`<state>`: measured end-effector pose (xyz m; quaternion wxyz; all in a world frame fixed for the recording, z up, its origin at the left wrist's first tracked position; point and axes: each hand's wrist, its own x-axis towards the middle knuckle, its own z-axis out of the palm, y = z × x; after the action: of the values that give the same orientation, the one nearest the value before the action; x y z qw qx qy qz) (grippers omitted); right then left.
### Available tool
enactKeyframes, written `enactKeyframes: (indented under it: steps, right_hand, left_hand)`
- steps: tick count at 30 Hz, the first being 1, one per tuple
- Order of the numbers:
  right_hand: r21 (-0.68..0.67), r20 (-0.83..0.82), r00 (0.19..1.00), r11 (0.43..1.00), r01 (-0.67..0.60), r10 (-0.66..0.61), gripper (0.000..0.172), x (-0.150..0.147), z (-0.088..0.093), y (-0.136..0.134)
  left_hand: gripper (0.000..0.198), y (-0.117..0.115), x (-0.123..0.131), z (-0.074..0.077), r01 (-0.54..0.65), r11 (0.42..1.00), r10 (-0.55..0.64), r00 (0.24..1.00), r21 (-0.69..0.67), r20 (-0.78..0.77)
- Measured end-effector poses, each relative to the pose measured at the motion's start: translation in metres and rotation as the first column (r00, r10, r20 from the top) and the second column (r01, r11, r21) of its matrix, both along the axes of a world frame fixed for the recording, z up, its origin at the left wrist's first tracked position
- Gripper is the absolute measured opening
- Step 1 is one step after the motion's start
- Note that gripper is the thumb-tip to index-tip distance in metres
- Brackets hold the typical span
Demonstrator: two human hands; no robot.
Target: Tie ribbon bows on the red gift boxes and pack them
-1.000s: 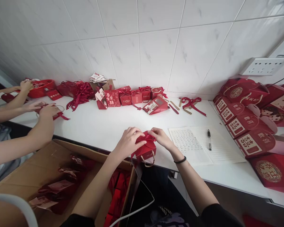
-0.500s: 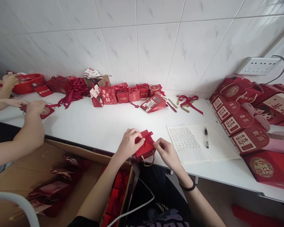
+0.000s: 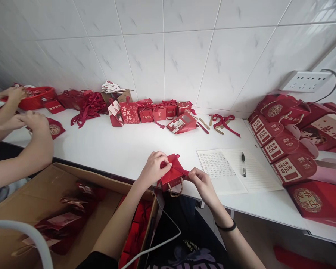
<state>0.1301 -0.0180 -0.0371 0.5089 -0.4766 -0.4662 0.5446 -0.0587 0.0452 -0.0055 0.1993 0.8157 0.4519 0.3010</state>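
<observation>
A small red gift box (image 3: 168, 182) with a gold cord handle (image 3: 176, 191) stands near the table's front edge. Dark red ribbon (image 3: 180, 170) lies gathered across its top. My left hand (image 3: 156, 168) pinches the ribbon at the left of the bow, its fingers resting against the box top. My right hand (image 3: 201, 182), wearing a black band at the wrist, is closed on a ribbon end and holds it stretched out to the right of the box. The ribbon's middle is partly hidden under my left fingers.
An open notebook (image 3: 221, 164) with a pen (image 3: 243, 164) lies right. Red boxes (image 3: 289, 170) crowd the far right, and small boxes (image 3: 147, 113) line the wall. A cardboard carton (image 3: 58, 198) stands front left. Other people's hands (image 3: 35, 125) work at left beside a ribbon pile (image 3: 91, 108).
My right hand has drawn the ribbon end a little outward to the right. My left hand stays at the bow. At left, a co-worker's hands have shifted slightly.
</observation>
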Motion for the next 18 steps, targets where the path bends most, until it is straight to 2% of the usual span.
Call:
enactKeyframes:
  steps: [3,5,7,8,9,10,11,12,13,15,17,18]
  right_hand:
    - [0.001,0.011,1.0,1.0,-0.006,0.006,0.032,0.004,-0.004,-0.001]
    - [0.027,0.124,0.992,0.999,0.026,-0.029,0.031,0.007,-0.004,-0.004]
    - [0.176,0.297,0.932,0.971,0.162,-0.21,0.028,0.006,-0.001,-0.008]
    - [0.315,0.365,0.867,0.921,0.228,-0.34,0.026,0.004,0.002,-0.011]
    - [0.477,0.399,0.794,0.843,0.248,-0.459,0.022,-0.001,0.005,-0.014]
    - [0.626,0.409,0.736,0.753,0.204,-0.539,0.018,-0.007,0.008,-0.017]
    - [0.736,0.419,0.706,0.669,0.105,-0.571,0.015,-0.015,0.01,-0.02]
    - [0.797,0.448,0.695,0.604,-0.024,-0.563,0.011,-0.024,0.011,-0.022]
    - [0.813,0.494,0.684,0.563,-0.146,-0.537,0.009,-0.034,0.011,-0.024]
    - [0.793,0.582,0.622,0.534,-0.293,-0.523,0.006,-0.053,0.009,-0.023]
    - [0.776,0.622,0.539,0.542,-0.324,-0.568,0.003,-0.067,0.004,-0.02]
    - [0.774,0.626,0.506,0.549,-0.314,-0.593,0.007,-0.071,0.001,-0.018]
  left_hand:
    - [0.014,-0.001,0.001,-0.001,0.004,1.0,-0.004,1.0,-0.01,0.007]
    - [0.014,-0.002,0.001,-0.001,0.01,1.0,-0.01,1.0,-0.023,0.016]
    - [0.013,-0.002,0.001,-0.001,0.017,0.999,-0.016,0.999,-0.05,0.033]
    - [0.013,-0.002,0.001,-0.001,0.021,0.997,-0.018,0.999,-0.069,0.044]
    - [0.013,-0.002,0.001,0.0,0.026,0.996,-0.021,0.998,-0.09,0.054]
    - [0.013,-0.002,0.0,0.001,0.035,0.993,-0.028,0.997,-0.11,0.065]
    - [0.012,-0.001,-0.001,0.003,0.054,0.99,-0.045,0.996,-0.13,0.074]
    - [0.01,-0.001,-0.002,0.004,0.081,0.986,-0.069,0.994,-0.147,0.08]
    - [0.007,0.0,-0.003,0.006,0.109,0.981,-0.096,0.992,-0.163,0.085]
    - [0.005,0.002,-0.004,0.008,0.151,0.971,-0.137,0.987,-0.187,0.088]
    - [0.004,0.004,-0.004,0.01,0.158,0.965,-0.145,0.987,-0.209,0.075]
    - [0.003,0.004,-0.004,0.011,0.152,0.964,-0.141,0.988,-0.219,0.067]
